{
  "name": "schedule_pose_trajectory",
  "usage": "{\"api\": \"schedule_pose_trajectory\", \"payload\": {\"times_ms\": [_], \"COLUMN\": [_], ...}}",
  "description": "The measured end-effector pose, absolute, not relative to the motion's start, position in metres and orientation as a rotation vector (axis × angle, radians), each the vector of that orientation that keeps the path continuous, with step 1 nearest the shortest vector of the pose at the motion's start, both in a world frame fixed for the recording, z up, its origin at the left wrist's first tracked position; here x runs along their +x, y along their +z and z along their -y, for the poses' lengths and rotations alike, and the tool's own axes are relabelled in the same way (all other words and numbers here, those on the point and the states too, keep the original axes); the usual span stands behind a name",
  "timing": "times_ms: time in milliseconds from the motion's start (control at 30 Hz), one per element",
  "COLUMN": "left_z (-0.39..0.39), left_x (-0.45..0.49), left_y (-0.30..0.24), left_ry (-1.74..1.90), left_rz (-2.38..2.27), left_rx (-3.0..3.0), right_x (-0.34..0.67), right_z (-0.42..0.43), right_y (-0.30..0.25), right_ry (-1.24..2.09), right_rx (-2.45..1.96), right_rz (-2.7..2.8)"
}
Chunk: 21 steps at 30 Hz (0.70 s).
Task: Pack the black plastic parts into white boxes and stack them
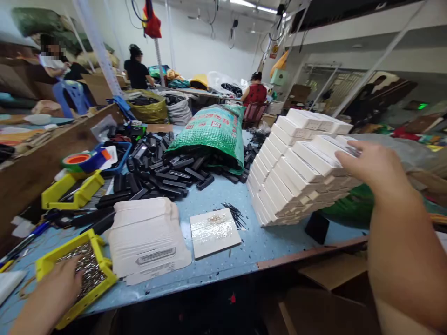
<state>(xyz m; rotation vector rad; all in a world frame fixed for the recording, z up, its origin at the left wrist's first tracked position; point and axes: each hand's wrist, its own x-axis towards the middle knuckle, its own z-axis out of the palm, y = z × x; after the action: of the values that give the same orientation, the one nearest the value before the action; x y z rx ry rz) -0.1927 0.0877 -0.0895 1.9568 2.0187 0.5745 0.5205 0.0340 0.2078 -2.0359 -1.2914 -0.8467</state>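
At lower left, my left hand (57,286) reaches into a yellow bin (45,266) of small shiny metal pieces (91,267); its fingertips are hidden among them. On the right, my right hand (373,163) grips the end of a small white box (345,142) at the top of a tall stack of white boxes (279,186), thumb on the near side. Beside the yellow bin lies a fanned pile of flat white printed cards (143,232). A white pad (213,239) with a glossy surface and tiny bits on it lies between the pile and the stack.
Black oblong parts (174,177) spill from a green woven sack (213,130). Thin black sticks (235,215) lie behind the pad. A second yellow bin (73,190), tape rolls (77,159) and a wooden side board (52,163) stand at left. Several people work farther back.
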Motion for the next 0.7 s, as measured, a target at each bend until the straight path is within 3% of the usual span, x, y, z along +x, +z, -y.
{"api": "schedule_pose_trajectory", "payload": {"times_ms": [100, 200, 333, 533, 633, 700], "left_z": [-0.079, -0.076, -0.073, -0.042, -0.027, -0.025], "left_x": [-0.186, -0.176, -0.175, -0.146, -0.089, -0.044], "left_y": [-0.100, -0.101, -0.083, -0.058, -0.059, -0.061], "left_ry": [0.333, 0.218, 0.321, 1.021, 1.388, 1.383], "left_rz": [-2.122, -2.134, -2.097, -2.058, -1.624, -1.371], "left_rx": [2.037, 2.030, 1.917, 1.251, 0.681, 0.525], "right_x": [0.453, 0.340, 0.219, 0.183, 0.200, 0.207], "right_z": [-0.066, -0.119, -0.201, -0.235, -0.200, -0.164], "right_y": [0.148, 0.062, -0.027, -0.071, -0.076, -0.071], "right_ry": [-0.721, 0.148, 0.507, 0.740, 0.798, 0.887], "right_rx": [-1.597, -1.395, -1.385, -1.334, -1.328, -1.260], "right_rz": [1.410, 1.757, 1.845, 1.631, 1.442, 1.303]}}
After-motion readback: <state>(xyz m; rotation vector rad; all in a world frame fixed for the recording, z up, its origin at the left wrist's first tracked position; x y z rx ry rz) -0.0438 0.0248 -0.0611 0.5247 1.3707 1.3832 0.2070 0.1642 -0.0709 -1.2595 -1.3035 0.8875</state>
